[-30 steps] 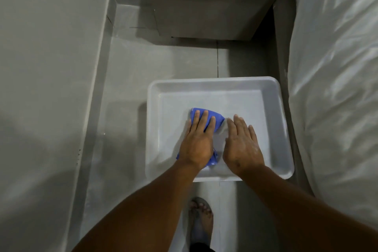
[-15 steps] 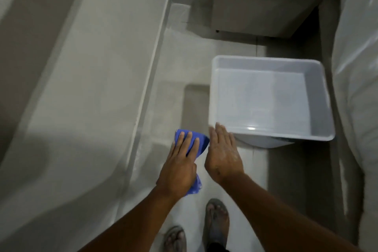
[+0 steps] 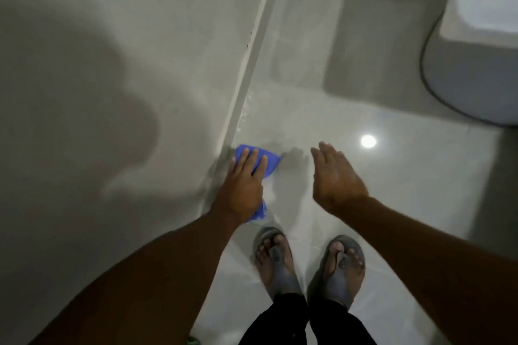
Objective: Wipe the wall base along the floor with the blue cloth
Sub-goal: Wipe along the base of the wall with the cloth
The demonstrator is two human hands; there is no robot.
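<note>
From the head view, no brand, label or writing can be read anywhere. The left hand [image 3: 243, 190] lies flat on the blue cloth [image 3: 270, 161], fingers spread over it, pressing it down where the floor [image 3: 322, 120] meets the wall base [image 3: 246, 64]. The right hand [image 3: 335, 176] hangs open and empty nearby, fingers together, touching nothing. A white tub [image 3: 476, 25] sits far right.

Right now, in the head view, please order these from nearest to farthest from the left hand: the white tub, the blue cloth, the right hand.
1. blue cloth: under the left hand, by the wall base.
2. right hand: to its right, empty, open.
3. white tub: far upper right corner.
</note>
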